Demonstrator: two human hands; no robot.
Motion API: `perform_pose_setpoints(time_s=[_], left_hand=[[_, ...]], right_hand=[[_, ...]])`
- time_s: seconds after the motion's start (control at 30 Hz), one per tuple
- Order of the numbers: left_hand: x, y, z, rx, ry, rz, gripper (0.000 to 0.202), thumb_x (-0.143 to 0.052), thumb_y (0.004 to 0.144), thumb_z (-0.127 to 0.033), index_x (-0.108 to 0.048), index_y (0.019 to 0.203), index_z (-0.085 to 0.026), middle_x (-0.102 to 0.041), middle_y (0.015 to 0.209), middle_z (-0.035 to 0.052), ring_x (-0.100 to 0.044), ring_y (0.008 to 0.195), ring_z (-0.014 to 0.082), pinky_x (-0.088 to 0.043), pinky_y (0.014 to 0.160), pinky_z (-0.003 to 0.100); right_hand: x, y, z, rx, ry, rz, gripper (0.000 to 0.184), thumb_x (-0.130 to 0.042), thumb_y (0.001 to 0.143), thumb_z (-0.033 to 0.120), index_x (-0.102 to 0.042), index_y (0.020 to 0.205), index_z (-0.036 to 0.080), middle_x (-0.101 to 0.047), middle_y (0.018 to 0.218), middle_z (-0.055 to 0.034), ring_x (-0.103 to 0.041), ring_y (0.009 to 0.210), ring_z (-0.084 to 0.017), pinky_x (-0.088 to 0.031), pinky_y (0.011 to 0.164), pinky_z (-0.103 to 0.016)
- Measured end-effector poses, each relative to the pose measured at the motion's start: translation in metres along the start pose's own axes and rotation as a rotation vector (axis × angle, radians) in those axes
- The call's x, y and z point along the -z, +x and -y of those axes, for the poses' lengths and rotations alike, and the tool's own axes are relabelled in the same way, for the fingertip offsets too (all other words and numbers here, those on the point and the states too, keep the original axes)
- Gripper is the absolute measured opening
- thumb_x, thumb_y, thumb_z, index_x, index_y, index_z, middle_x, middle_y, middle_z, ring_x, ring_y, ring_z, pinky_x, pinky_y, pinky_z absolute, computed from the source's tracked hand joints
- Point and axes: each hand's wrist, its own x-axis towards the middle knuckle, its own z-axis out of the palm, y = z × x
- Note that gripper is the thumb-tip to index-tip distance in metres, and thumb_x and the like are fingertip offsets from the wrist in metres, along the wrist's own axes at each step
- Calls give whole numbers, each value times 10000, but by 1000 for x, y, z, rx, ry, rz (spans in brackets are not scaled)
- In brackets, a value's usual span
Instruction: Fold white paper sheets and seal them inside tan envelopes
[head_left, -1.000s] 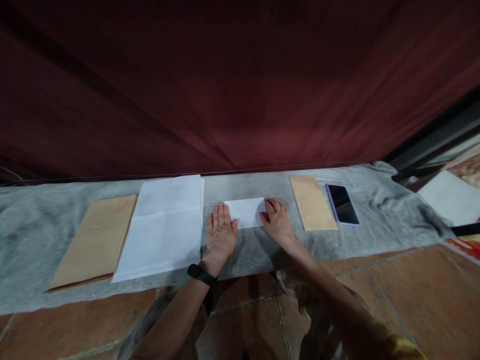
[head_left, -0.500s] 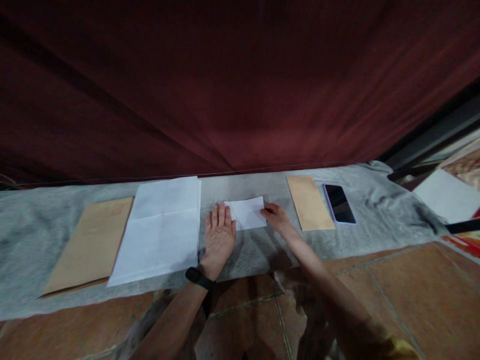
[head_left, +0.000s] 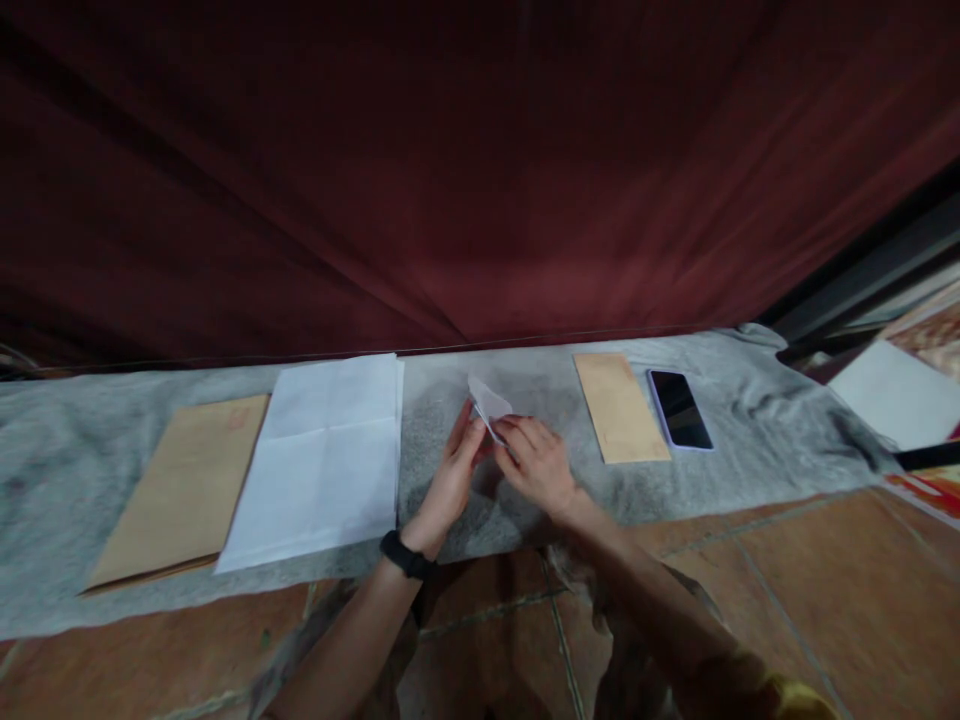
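A small folded sheet of white paper (head_left: pixel 489 400) is tilted up off the grey cloth, between my two hands. My left hand (head_left: pixel 456 462), with a black band on the wrist, pinches its left lower edge between thumb and fingers. On the other side, my right hand (head_left: pixel 536 462) is closed on the paper's lower right part. The fingers hide the paper's lower end. To the left lies a stack of larger white sheets (head_left: pixel 322 470) with crease lines. A brown envelope (head_left: pixel 621 408) lies flat to the right of my right hand.
A phone (head_left: pixel 679 410) lies beside the small envelope. Larger brown envelopes (head_left: pixel 184 480) rest at the left. Everything sits on a grey cloth (head_left: pixel 442 375) over a tiled floor (head_left: pixel 840 570). A dark red curtain (head_left: pixel 480 200) hangs behind.
The small paper has gone from lying flat to being lifted and tilted. My left hand has turned from palm-down on its edge to gripping it, and my right hand has moved left.
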Motion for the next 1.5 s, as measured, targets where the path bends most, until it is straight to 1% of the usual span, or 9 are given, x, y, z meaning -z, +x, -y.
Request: perform_pose_setpoints(time_s=[0.13, 0.27, 0.4, 0.53, 0.67, 0.77, 0.87, 1.13, 1.5], left_hand=[[3, 2, -2, 24, -78, -36, 621, -563, 909, -587, -558, 1394, -199, -570, 1479, 101, -562, 1335, 235, -488, 1086, 359], [6, 4, 0, 69, -78, -100, 545, -724, 793, -534, -673, 1186, -160, -708, 1264, 119, -661, 1175, 250, -554, 945, 342], [12, 10, 4, 128, -39, -202, 506, -767, 740, -486, -701, 1118, -156, -757, 1132, 107, -712, 998, 240, -568, 805, 332], [22, 15, 0, 155, -56, -228, 505, -801, 686, -439, -707, 1091, -153, -773, 1049, 100, -724, 933, 249, -568, 806, 365], [29, 17, -2, 176, 33, -215, 456, -807, 668, -430, -716, 1016, -151, -775, 897, 75, -723, 829, 234, -565, 783, 374], [32, 17, 0, 171, 74, -217, 405, -794, 671, -406, -721, 979, -153, -768, 852, 51, -701, 748, 203, -556, 729, 341], [34, 18, 2, 157, 103, -235, 376, -782, 669, -400, -716, 947, -156, -756, 843, 35, -671, 699, 176, -530, 672, 303], [47, 29, 10, 72, 288, -247, 263, -735, 677, -391, -670, 835, -191, -674, 690, -17, -590, 582, 130, -427, 547, 234], [48, 39, 16, -31, 526, -310, 214, -654, 732, -197, -696, 942, -190, -630, 623, -35, -565, 559, 141, -421, 561, 244]], right_hand=[[-3, -3, 10, 22, -55, 183, 336, -490, 1000, 289, -652, 1283, 209, -682, 1287, -109, -622, 1149, -229, -493, 988, -368], [1, -1, 8, -23, -1, 240, 381, -498, 999, 330, -624, 1338, 211, -637, 1359, -118, -586, 1230, -246, -465, 1049, -400], [2, 3, -4, -193, 72, 91, 407, -441, 1004, 306, -573, 1377, 212, -587, 1403, -115, -525, 1318, -240, -424, 1113, -413], [-2, 7, -28, -416, 152, -82, 458, -441, 974, 309, -512, 1405, 171, -519, 1445, -152, -475, 1357, -247, -403, 1130, -426], [-12, 8, -52, -709, 361, -55, 452, -471, 922, 353, -577, 1309, 144, -676, 1183, -137, -638, 1060, -239, -517, 923, -377], [-19, 6, -62, -840, 502, 17, 353, -507, 864, 367, -684, 1079, 150, -715, 894, -66, -641, 800, -200, -517, 729, -306], [-20, 5, -66, -848, 549, 59, 282, -536, 822, 368, -710, 908, 164, -682, 756, -21, -604, 697, -171, -480, 635, -265], [-15, 2, -67, -907, 469, 144, 297, -507, 840, 362, -720, 935, 177, -646, 702, -5, -570, 584, -149, -428, 471, -223], [-11, -1, -75, -834, 268, 184, 265, -539, 863, 305, -760, 905, 165, -725, 779, -44, -636, 675, -172, -466, 585, -249]])
